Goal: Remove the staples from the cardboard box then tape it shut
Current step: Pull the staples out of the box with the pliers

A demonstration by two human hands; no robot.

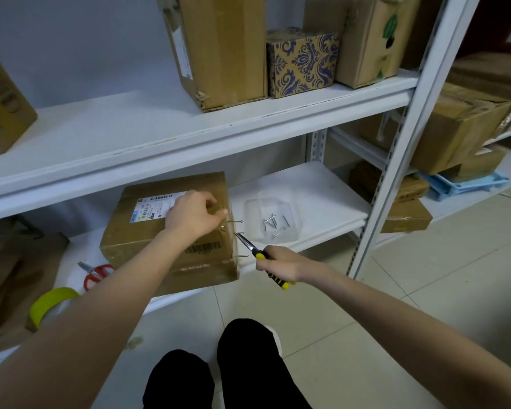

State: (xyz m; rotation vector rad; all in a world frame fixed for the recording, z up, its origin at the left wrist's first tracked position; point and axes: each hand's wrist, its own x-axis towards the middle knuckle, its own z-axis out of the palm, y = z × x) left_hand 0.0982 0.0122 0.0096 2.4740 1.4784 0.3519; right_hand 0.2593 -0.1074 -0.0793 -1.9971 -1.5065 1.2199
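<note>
Your left hand (194, 215) lies on top of the brown cardboard box with the white shipping label (160, 234), close to the box's right edge, with the fingers curled under against the cardboard. You cannot tell from here whether they pinch anything or only press down. The box stands on the lower board of the white metal shelf unit (313, 184), with its front corner hanging a little over the shelf's front edge. Your right hand (281, 265) is clenched round the yellow-and-black handles of the slim-nosed pliers (247, 243), and the pliers' narrow tips point up and left to the right side wall of the box, about halfway up. Thin grey metal pins stick straight out of that same wall: one near the top (235, 221), just under your left thumb, and one lower down (242, 256). A third short stub seems to sit right at the pliers' tips, but it is too small to be sure. Just to the right of the box, on the same board, stands a shallow clear plastic tray (289, 234) with a scatter of loose pins (273, 224) lying in it. To the left of the box lie red-handled scissors (96, 273) and, nearer to you, a yellow roll of tape (52, 304), partly hidden behind your left forearm.
</note>
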